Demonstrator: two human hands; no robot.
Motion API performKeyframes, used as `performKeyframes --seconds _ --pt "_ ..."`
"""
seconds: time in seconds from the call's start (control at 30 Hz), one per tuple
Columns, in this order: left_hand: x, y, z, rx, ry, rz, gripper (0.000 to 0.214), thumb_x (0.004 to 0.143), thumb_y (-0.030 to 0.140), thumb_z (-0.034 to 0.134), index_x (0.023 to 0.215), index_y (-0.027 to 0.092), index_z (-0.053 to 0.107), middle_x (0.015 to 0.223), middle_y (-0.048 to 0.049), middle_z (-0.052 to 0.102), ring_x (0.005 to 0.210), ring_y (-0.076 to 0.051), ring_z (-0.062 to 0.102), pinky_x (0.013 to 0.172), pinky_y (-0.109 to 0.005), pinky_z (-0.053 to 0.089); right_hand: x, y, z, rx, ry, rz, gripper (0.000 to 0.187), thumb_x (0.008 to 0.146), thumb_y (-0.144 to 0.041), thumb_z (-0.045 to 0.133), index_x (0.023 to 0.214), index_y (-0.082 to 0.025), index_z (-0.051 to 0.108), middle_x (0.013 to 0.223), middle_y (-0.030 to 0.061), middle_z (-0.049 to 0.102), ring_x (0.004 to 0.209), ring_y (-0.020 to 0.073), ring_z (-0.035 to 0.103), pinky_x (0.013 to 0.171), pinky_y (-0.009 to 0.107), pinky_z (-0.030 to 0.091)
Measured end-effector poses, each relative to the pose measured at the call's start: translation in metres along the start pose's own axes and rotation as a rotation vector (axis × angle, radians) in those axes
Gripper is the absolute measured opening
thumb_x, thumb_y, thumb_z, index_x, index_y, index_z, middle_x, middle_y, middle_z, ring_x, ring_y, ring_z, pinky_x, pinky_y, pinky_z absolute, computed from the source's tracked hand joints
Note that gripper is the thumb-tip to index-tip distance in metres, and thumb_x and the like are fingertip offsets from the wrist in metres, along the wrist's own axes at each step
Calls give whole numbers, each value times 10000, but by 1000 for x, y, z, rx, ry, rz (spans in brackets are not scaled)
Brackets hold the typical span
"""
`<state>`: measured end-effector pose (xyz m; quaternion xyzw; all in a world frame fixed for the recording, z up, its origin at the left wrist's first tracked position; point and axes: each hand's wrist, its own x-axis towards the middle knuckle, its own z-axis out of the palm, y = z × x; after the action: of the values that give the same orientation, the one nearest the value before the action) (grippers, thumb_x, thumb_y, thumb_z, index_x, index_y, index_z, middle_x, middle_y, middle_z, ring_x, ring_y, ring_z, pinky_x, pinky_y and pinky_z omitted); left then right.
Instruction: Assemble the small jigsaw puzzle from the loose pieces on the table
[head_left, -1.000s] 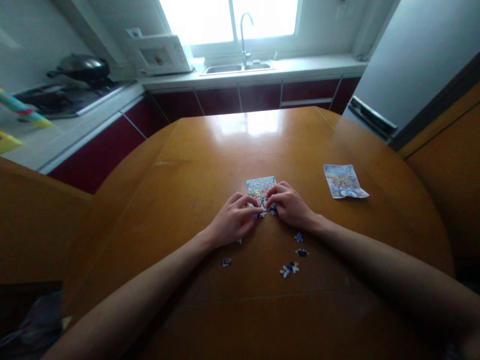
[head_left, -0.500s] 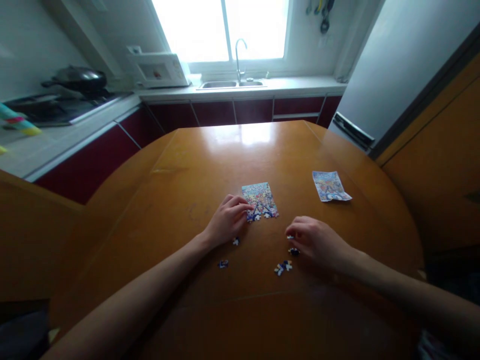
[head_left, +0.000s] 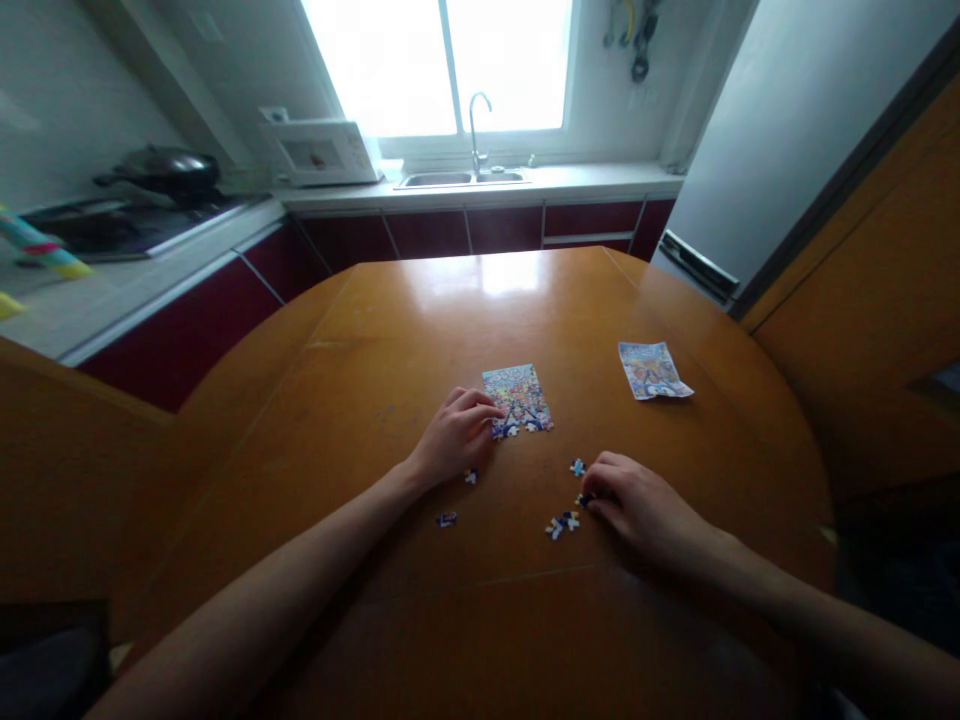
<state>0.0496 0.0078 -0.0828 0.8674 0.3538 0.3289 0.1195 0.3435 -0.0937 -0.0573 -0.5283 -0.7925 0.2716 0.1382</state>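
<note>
A small, partly assembled colourful jigsaw puzzle (head_left: pixel 517 399) lies in the middle of the round wooden table (head_left: pixel 420 330). My left hand (head_left: pixel 455 437) rests beside its left lower corner, fingers curled and fingertips touching the puzzle's edge. My right hand (head_left: pixel 637 500) lies lower right, fingers pinched on a dark loose piece (head_left: pixel 582 500). Other loose pieces lie close by: one (head_left: pixel 577 466) just above that hand, a small cluster (head_left: pixel 562 523) to its left, and two more (head_left: pixel 470 476) (head_left: pixel 446 519) under my left wrist.
A printed picture sheet (head_left: pixel 649 369) lies on the table's right side. Behind the table runs a kitchen counter with a sink (head_left: pixel 450 178), a microwave (head_left: pixel 319 152) and a wok on the stove (head_left: pixel 165 170). A fridge (head_left: pixel 780 140) stands at the right.
My right hand left the puzzle's lower edge, moved down and right to the loose pieces and closed its fingers on one. My left hand stayed at the puzzle's corner.
</note>
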Motion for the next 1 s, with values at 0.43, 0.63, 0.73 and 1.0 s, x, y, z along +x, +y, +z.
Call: performKeyframes --seconds 0.43,0.63,0.73,1.0 --pt "1 1 1 -23 -7 -11 222 916 129 566 1025 224 734 1032 -67 684 999 -223 553 890 -420 522 38 5 -2 -119 22 42 97 841 -175 693 840 -195 598 953 68 629 900 211 592 809 332 470" --pt "1 2 1 -36 -4 -9 226 909 123 561 1022 217 732 1037 -69 686 989 -222 545 874 -421 530 41 5 -6 -6 -19 -5 120 799 -107 661 803 -197 583 872 43 656 781 178 592 695 299 456" --pt "1 2 1 -35 -8 -8 223 910 127 566 1025 222 732 1042 -69 686 992 -223 543 882 -430 527 46 2 -8 144 -22 -7 97 814 -103 617 829 -196 593 762 10 659 657 147 581 604 270 438" --pt "1 4 -1 -26 -61 20 223 905 124 584 1041 230 725 1064 -66 672 1026 -222 539 925 -428 518 93 6 -4 395 88 -146 143 857 -194 604 895 -170 739 784 45 699 694 160 599 671 308 483"
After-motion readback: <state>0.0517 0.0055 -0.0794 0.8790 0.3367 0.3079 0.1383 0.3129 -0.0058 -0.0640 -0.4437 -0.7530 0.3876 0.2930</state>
